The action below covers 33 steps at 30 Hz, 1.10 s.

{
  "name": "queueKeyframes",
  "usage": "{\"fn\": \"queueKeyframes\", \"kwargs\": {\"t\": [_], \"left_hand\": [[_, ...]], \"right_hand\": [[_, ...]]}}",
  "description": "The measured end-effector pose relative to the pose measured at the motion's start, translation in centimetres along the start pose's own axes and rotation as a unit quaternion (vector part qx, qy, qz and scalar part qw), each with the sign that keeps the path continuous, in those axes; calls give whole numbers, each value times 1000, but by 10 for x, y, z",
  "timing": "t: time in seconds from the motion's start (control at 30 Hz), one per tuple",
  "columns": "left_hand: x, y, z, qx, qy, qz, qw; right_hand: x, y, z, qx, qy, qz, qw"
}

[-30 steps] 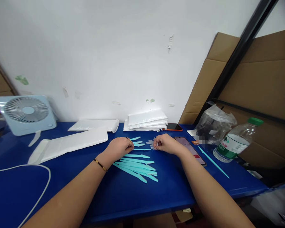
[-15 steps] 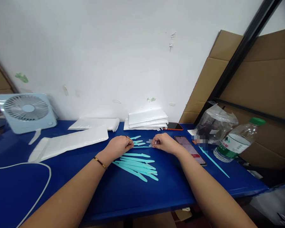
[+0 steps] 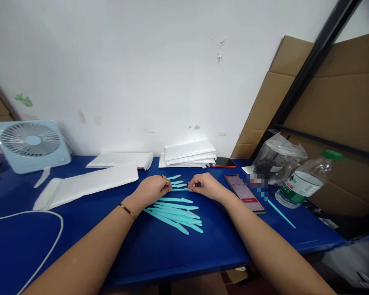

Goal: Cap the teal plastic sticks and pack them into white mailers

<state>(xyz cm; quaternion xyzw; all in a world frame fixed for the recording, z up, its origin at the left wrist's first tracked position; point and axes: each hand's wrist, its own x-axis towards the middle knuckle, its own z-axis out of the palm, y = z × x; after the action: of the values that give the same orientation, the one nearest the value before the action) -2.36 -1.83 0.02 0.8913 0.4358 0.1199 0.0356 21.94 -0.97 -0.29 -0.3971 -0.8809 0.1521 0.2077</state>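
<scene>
My left hand (image 3: 150, 190) is closed in a pinch on the left end of a thin turquoise eyebrow razor (image 3: 180, 189), held level just above the table. The fingers of my right hand (image 3: 206, 186) are closed around its right end, hiding that tip. Just behind it, several more turquoise razors (image 3: 177, 182) stick out past my left fingertips. In front of both hands, a fanned pile of the same razors (image 3: 174, 214) lies on the blue table (image 3: 215, 241).
White padded envelopes (image 3: 189, 150) are stacked by the wall, with others at left. A pale blue fan (image 3: 32, 143) and a white cable (image 3: 60, 233) are at left. At right are a lit phone (image 3: 247, 196), a bottle (image 3: 307, 180), a plastic-wrapped cup (image 3: 276, 157) and another turquoise stick (image 3: 281, 214).
My right hand has moved slightly left onto the razor's end. The small clear pieces seen beside its fingers before no longer show. My left hand keeps its hold.
</scene>
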Motion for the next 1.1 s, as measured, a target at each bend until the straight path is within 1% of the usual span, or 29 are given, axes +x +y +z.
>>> {"fn": "queueKeyframes", "kwargs": {"t": [0.1, 0.17, 0.2, 0.27, 0.3, 0.37, 0.43, 0.5, 0.6, 0.67, 0.8, 0.93, 1.1], "left_hand": [[-1, -3, -3, 51, 6, -39, 998], [-2, -7, -5, 75, 28, -74, 994], [-3, -8, -6, 72, 42, -86, 993], [-5, -7, -8, 26, 50, -88, 995], [-5, -6, -8, -9, 37, -76, 996], [-6, -1, -8, -79, -7, -42, 996], [-6, 5, -6, -120, -49, -16, 991], [-5, 8, -4, -125, -65, -19, 990], [-3, 9, -1, -104, -50, -47, 992], [-2, 8, 0, -91, -35, -56, 994], [-1, 7, 4, -94, -26, -56, 994], [1, 10, 6, -103, -23, -47, 993], [3, 12, 7, -121, -19, -49, 991]], "right_hand": [[-6, 9, -17, -16, 34, 29, 999], [-13, 16, -32, -35, 49, 72, 996], [-16, 19, -39, -41, 44, 93, 994], [-22, 23, -49, -48, 17, 123, 991], [-25, 25, -52, -48, -2, 133, 990], [-27, 25, -54, -44, -35, 151, 987], [-28, 24, -53, -44, -61, 167, 983], [-28, 22, -51, -54, -78, 185, 978], [-25, 17, -47, -52, -102, 191, 975], [-23, 12, -41, -30, -109, 167, 979], [-17, 3, -27, -13, -91, 103, 990], [-11, -3, -16, -8, -77, 81, 994], [-7, -6, -9, 0, -52, 48, 997]]}}
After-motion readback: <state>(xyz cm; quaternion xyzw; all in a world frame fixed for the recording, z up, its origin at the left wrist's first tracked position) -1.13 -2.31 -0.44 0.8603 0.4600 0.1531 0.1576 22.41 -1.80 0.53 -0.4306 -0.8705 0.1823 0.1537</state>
